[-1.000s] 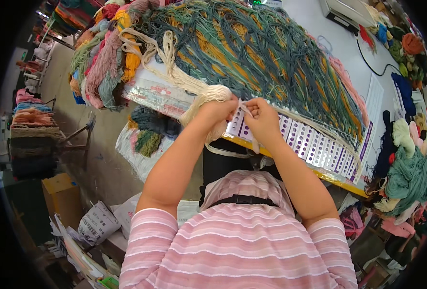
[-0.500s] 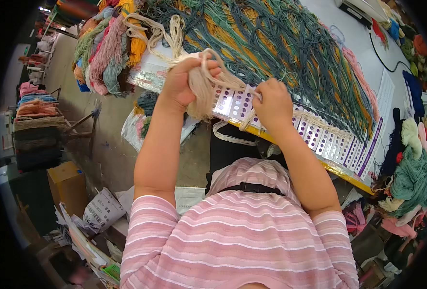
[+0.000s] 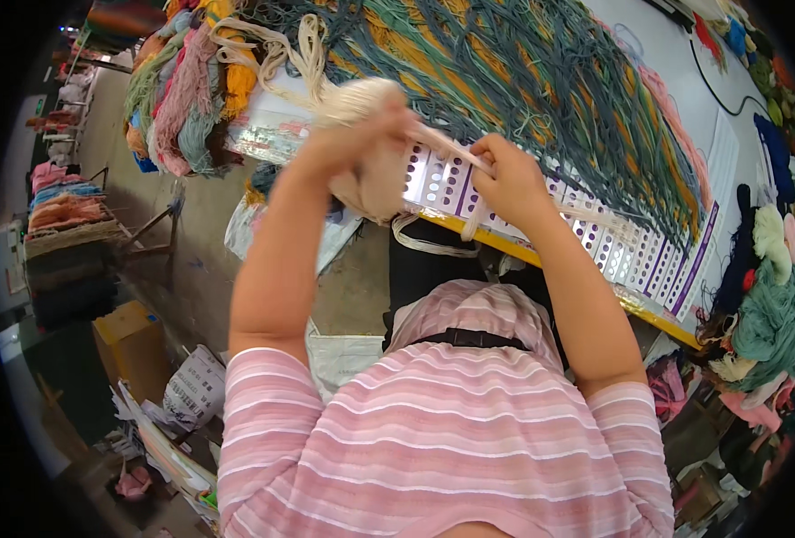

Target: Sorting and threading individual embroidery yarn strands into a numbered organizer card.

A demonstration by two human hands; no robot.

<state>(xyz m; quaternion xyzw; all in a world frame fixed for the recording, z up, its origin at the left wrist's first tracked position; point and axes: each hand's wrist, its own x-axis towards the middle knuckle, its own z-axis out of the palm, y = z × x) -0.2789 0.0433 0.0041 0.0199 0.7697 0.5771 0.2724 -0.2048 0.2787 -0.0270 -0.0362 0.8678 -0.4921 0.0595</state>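
My left hand (image 3: 352, 143), smeared by motion, grips a thick bundle of cream yarn (image 3: 375, 184) that hangs below it. Between my two hands a pale strand is pulled taut. My right hand (image 3: 509, 184) has its fingers closed on that strand's end, over the table's near edge. Loops of the same cream yarn (image 3: 308, 54) lie at the back left. Just beyond my hands, a wide spread of dark teal, green and mustard yarn (image 3: 505, 81) covers the table. Under my hands runs a printed strip with rows of purple dots (image 3: 595, 251).
The table's near edge has yellow tape (image 3: 505, 247). Multicoloured yarn skeins (image 3: 186, 99) hang off the left end, and more skeins (image 3: 778, 327) are heaped at the right. A cardboard box (image 3: 128, 345) stands on the floor at left, near a stack of folded yarn (image 3: 65, 211).
My left hand has turned over and moved slightly, blurring, with the cream yarn in it. The strand between my hands is now straighter. My right hand stays in nearly the same place.
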